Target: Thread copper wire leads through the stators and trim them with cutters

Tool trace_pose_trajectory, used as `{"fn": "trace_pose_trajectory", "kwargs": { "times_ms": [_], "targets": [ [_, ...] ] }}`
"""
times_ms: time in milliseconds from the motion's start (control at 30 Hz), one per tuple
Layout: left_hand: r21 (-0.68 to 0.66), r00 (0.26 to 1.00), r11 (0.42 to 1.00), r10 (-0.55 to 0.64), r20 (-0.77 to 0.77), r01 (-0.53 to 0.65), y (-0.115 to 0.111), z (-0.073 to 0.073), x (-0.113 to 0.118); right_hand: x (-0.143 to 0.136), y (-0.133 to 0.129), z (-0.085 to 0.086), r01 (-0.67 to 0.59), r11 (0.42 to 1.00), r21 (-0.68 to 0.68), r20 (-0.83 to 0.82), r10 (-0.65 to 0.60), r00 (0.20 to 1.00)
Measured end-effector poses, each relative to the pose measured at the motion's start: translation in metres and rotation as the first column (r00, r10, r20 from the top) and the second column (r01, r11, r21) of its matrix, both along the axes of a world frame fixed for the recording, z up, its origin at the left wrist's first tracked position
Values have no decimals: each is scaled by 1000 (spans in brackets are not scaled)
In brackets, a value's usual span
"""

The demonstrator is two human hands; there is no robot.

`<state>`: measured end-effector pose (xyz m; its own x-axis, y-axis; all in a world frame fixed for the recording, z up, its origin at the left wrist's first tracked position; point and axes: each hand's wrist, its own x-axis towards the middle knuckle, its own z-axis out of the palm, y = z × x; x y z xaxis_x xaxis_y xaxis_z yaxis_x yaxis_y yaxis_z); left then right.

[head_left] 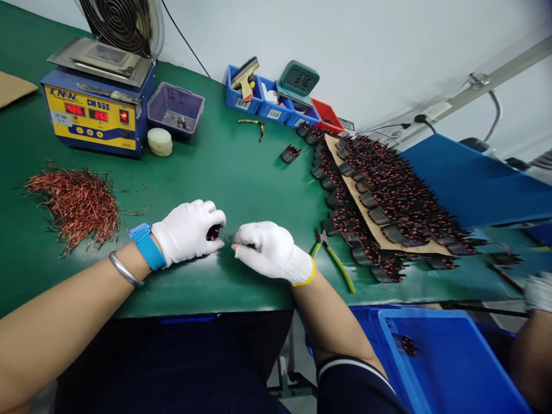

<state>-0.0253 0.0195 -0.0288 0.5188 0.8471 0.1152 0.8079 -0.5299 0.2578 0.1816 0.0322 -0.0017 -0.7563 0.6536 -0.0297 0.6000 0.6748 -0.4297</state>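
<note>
My left hand, in a white glove, is closed round a small copper-wound motor stator just above the green tabletop. Most of the stator is hidden by the fingers and palm. Thin wire ends stick out of it towards my other hand. My right hand, also gloved, pinches with thumb and forefinger at those ends; the fingertips hide whether one wire or more is gripped. Right of that hand lie green-handled cutters. A heap of loose copper wire pieces lies to the left.
Stacked wound stators fill the right side, one single stator apart from them. A CM 558 solder pot, purple bin, blue bins and yellow-handled pliers stand behind. A blue crate and another person's gloved hand are right.
</note>
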Motion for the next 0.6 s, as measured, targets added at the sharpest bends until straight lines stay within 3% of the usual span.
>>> {"fn": "trace_pose_trajectory", "kwargs": {
  "times_ms": [133, 167, 233, 267, 333, 367, 400, 467, 533, 600],
  "targets": [
    [4, 1000, 1000, -9, 11, 8, 1, -2, 1, -11, -11, -6, -108, 992, 61, 47, 105, 993],
    [4, 1000, 1000, -16, 16, 16, 1, -2, 1, -11, -10, -7, -98, 995, 22, 30, 98, 995],
    [9, 999, 999, -33, 23, 33, 1, -3, 1, -7, -4, -10, -64, 979, -194, -20, 62, 998],
    [15, 999, 999, -39, 27, 39, 1, -4, 1, -3, 2, -11, -50, 936, -349, -62, 30, 998],
    [29, 998, 999, -46, 36, 45, 2, -5, 1, 4, 14, -13, -44, 782, -622, -177, -85, 980],
    [35, 998, 998, -47, 41, 46, 2, -5, 1, 6, 19, -14, -43, 715, -698, -223, -160, 962],
    [38, 998, 998, -50, 45, 48, 2, -5, 1, 7, 23, -14, -21, 685, -728, -243, -229, 943],
    [36, 997, 998, -56, 48, 55, 2, -5, 0, 2, 25, -14, 94, 729, -678, -196, -302, 933],
    [33, 997, 998, -61, 44, 59, 3, -5, 0, -8, 20, -14, 233, 822, -520, -74, -315, 946],
    [32, 997, 998, -64, 43, 63, 3, -5, 0, -17, 15, -14, 292, 870, -398, -21, -327, 945]
  ]
}}
